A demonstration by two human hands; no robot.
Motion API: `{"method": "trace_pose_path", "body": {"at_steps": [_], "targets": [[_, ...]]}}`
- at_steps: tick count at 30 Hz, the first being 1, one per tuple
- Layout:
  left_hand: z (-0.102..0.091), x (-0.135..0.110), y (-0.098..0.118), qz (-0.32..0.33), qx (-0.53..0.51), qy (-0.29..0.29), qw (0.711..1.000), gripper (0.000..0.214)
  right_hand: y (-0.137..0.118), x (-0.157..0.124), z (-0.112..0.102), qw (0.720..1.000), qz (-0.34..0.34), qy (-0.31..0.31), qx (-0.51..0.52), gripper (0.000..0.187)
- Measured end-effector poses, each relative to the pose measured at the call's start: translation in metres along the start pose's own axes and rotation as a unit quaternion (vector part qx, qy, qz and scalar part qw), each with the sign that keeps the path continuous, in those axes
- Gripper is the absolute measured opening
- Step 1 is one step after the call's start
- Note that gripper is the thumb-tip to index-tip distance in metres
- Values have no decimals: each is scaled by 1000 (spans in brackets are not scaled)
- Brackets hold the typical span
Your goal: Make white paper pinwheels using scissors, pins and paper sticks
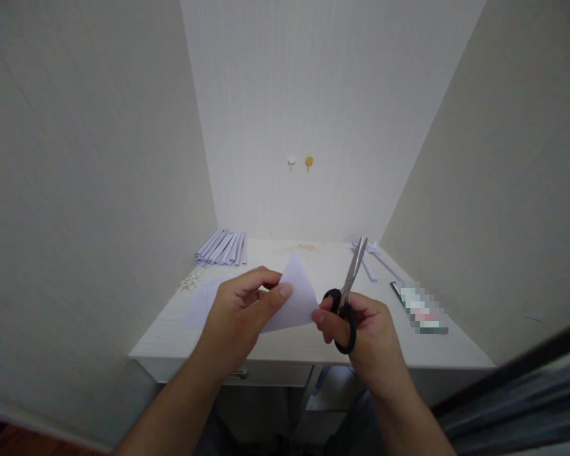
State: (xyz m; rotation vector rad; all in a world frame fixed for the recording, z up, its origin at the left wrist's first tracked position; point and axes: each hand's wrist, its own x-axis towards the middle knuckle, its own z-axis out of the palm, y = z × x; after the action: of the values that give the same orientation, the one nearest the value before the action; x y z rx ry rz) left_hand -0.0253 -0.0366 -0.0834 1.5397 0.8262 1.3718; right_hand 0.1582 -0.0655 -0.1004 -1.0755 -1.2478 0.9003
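Observation:
A white sheet of paper (298,292), folded or curved to a pointed top, is held up over the desk between my two hands. My left hand (242,307) is closed on its left side, thumb on the near face. With thumb and fingertips, my right hand (368,329) pinches the paper's lower right corner. That hand also carries scissors (354,269) with black handles looped around its fingers. The scissor blades point up and away, nearly together, apart from the paper.
On the white desk (266,348), several rolled paper tubes (222,247) lie at back left, near small pale pieces (192,278) and flat paper (199,307). More tubes (368,266) and a blurred-out flat object (420,310) are at right. Walls enclose three sides; two hooks (309,162) hang behind.

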Motion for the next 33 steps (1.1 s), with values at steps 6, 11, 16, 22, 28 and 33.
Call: {"method": "trace_pose_path", "body": {"at_steps": [6, 11, 16, 22, 28, 33], "targets": [[4, -4, -8, -92, -44, -77, 992, 22, 11, -2, 4, 997, 53, -1, 61, 18], [4, -7, -9, -104, -23, -104, 989, 25, 12, -4, -1, 996, 70, -21, 55, 18], [6, -10, -9, -102, -6, -82, 991, 27, 12, -7, -8, 996, 74, -42, 31, 25], [4, -11, -4, -98, -1, -35, 995, 31, 12, -20, -20, 974, 103, -195, -44, 43], [4, -14, -5, -93, -16, -40, 995, 30, 5, -26, -21, 959, 125, -234, -103, 54], [4, -16, -5, -82, -5, -48, 995, 27, 6, -25, -21, 962, 112, -216, -122, 50]]}}
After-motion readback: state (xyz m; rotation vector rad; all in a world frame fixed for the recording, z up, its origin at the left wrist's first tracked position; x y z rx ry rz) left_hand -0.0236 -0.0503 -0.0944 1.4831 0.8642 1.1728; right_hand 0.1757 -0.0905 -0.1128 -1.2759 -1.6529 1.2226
